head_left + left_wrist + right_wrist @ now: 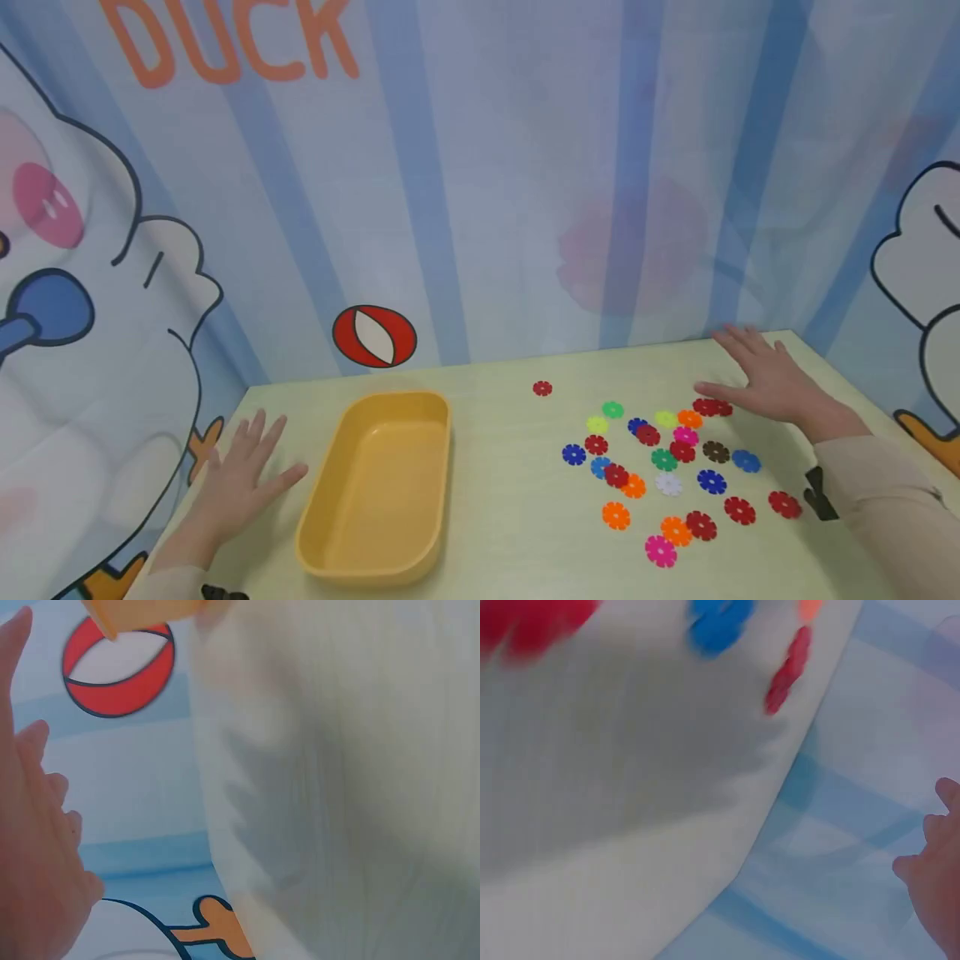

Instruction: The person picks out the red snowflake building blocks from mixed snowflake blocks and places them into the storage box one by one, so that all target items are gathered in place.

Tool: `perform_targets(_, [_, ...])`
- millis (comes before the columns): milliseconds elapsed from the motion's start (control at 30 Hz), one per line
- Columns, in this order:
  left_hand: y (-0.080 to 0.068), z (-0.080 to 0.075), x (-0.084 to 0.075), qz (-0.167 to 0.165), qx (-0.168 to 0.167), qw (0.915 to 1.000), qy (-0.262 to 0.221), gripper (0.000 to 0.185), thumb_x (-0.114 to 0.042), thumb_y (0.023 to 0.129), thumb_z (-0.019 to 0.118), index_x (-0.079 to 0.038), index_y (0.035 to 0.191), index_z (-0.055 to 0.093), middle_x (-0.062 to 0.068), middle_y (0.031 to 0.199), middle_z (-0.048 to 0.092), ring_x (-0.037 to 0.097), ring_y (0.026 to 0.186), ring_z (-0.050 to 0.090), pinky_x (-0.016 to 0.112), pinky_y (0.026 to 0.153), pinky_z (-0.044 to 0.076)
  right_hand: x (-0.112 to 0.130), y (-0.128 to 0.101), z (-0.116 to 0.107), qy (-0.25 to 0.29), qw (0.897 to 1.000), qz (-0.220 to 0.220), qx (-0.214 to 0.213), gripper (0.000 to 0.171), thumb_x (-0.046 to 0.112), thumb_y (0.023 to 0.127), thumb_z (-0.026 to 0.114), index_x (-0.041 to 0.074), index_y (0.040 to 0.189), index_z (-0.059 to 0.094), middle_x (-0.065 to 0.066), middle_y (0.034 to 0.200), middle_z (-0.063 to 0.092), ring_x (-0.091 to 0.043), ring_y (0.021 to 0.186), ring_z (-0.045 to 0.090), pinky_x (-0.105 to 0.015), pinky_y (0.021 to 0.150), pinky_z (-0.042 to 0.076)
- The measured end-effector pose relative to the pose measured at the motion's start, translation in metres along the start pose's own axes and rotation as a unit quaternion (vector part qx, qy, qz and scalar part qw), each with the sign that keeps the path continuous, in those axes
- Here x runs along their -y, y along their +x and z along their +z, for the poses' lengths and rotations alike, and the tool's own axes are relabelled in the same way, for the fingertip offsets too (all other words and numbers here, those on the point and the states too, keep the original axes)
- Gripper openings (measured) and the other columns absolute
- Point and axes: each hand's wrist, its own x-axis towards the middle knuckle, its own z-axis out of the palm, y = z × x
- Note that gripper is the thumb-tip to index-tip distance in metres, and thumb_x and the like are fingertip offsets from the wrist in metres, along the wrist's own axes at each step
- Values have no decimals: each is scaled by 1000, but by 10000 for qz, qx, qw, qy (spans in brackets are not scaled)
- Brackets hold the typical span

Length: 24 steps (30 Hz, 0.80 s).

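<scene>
My left hand [243,471] lies flat and open on the table, fingers spread, just left of an empty yellow tray [378,487]. My right hand [761,375] is open with straight fingers at the far right of the table; its thumb reaches toward a dark red flower disc [711,407]. Several coloured flower-shaped discs [663,460] lie scattered in front of it. One red disc [542,388] sits apart, farther back. In the left wrist view my left hand [34,847] shows at the frame's left edge, holding nothing. The right wrist view shows my fingertips [934,877] and blurred red and blue discs [718,624].
The pale table [510,533] is closed in by a printed blue-striped backdrop [465,183] with cartoon ducks and a red-and-white ball picture [374,336]. Walls stand close on the left and right sides. The strip between the tray and the discs is bare tabletop.
</scene>
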Motion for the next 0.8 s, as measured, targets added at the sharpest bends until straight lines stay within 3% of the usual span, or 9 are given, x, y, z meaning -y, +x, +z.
perform_targets(133, [-11,2,-11,13,146,9938,-1106,86,-45,95,55,-13,156,5,24,159,-6,45,143,-13,75,103,-17,25,16,0,598,9978,48,273,96,54,85,65,6,153,19,-30,155,17,-52,139,13,-76,105,15])
perform_targets(300, [-27,2,-20,-210,496,9749,-2159,93,-35,95,59,-15,155,-10,22,158,-15,49,141,-16,75,103,-15,52,35,11,1177,9918,-20,505,95,53,86,65,8,154,18,-26,156,18,-50,139,19,-73,105,24])
perform_targets(467, [-37,4,-27,-755,966,9582,-2585,97,-33,96,59,-19,153,-18,20,158,-18,51,141,-11,77,104,1,76,52,23,1438,9874,-236,622,93,55,85,64,8,153,23,-24,156,22,-47,139,23,-69,107,26])
perform_targets(567, [-42,7,-30,-823,1132,9520,-2724,98,-31,95,61,-20,153,-19,22,158,-16,52,141,-7,77,105,7,88,61,32,1527,9855,-338,664,90,55,86,65,8,153,25,-23,155,25,-45,139,24,-68,109,26])
perform_targets(733, [-48,14,-35,-844,1308,9412,-2999,100,-30,94,63,-20,153,-17,22,159,-15,53,140,-7,78,104,6,108,75,49,1614,9826,-548,734,86,52,86,65,7,151,30,-21,153,31,-44,138,28,-66,109,27])
perform_targets(800, [-51,16,-36,-798,1350,9417,-2978,101,-34,93,63,-18,153,-17,24,158,-14,55,139,-6,79,103,8,115,79,56,1700,9803,-622,787,85,50,87,66,7,150,31,-21,152,33,-44,136,31,-65,108,30])
